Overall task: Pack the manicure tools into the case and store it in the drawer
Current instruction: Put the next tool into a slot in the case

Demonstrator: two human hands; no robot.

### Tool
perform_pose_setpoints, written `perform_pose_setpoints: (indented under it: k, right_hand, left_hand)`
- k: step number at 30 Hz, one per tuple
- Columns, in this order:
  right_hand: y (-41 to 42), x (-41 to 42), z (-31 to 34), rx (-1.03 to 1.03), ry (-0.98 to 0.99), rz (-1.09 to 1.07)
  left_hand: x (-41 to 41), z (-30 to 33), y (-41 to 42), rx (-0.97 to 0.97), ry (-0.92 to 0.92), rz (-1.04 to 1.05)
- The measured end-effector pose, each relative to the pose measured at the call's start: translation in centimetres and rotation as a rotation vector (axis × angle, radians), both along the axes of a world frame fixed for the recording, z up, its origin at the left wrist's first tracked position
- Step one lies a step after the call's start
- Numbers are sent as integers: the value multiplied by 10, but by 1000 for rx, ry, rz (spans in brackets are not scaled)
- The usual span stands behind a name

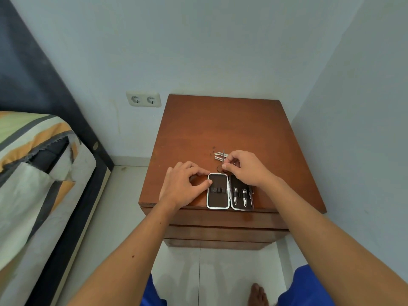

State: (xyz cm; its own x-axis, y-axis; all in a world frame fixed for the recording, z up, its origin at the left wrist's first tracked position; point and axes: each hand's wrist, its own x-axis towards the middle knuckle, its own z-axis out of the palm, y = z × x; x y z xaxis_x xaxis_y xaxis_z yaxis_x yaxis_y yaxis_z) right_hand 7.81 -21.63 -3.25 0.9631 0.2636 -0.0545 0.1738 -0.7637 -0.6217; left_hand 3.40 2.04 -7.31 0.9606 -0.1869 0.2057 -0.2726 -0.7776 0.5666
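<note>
A small manicure case with a white rim and dark brown lining lies open flat near the front edge of a wooden nightstand. Its right half holds two metal nail clippers under elastic straps; the left half shows only bare straps. My left hand rests on the case's left edge, thumb on the lining. My right hand hovers over the case's far right corner and pinches a thin metal tool that points away from me. More metal tools lie just beyond it.
The nightstand's drawer fronts below the top are closed. A bed with a striped cover stands to the left, a double wall socket behind. Walls close in at the back and right. My bare foot is on the tiled floor.
</note>
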Motion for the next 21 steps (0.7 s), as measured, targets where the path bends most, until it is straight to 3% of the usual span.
perform_pose_setpoints:
  k: [5, 11, 21]
  right_hand:
    - [-3, 1, 5, 194, 59, -53]
    - [-9, -8, 14, 616, 178, -114]
    - [-29, -22, 10, 900, 290, -204]
  left_hand:
    - [0, 1, 0, 1, 3, -4]
    - [0, 1, 1, 1, 8, -3]
    - [0, -1, 1, 8, 11, 3]
